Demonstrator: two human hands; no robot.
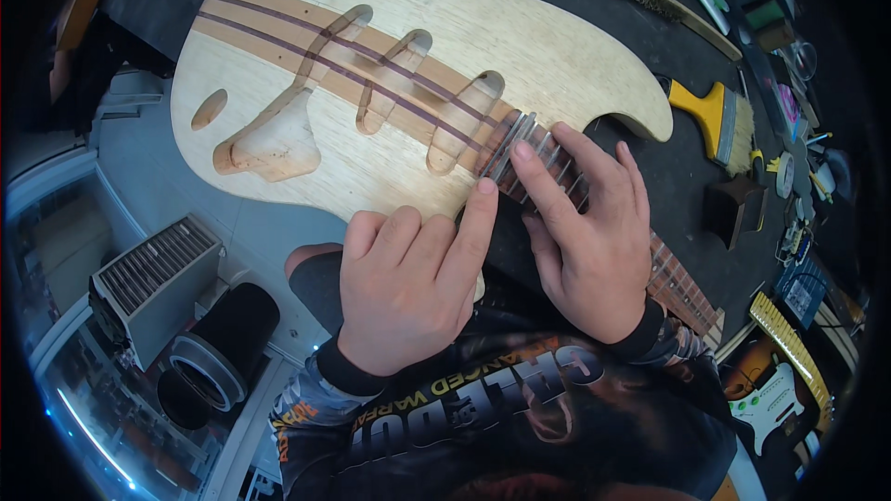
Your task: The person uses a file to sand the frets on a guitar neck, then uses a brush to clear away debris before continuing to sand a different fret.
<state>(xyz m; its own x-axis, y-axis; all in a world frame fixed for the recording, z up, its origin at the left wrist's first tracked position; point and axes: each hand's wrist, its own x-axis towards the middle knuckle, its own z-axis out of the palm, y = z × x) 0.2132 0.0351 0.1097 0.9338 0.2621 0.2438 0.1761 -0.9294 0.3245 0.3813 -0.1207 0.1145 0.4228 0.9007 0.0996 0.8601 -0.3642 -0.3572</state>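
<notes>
Guitar body (390,46) flat on dark surface (557,0), neck (682,288) running toward your right. Your right hand (589,241) spread flat on frets near body joint. Your left hand (413,283) loosely curled, index fingertip pressing neck edge. Brush (719,121) right of body.

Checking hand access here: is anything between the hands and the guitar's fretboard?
Nothing visible. The left hand has a fingertip at the fretboard edge, and the right hand lies directly on it.
</notes>
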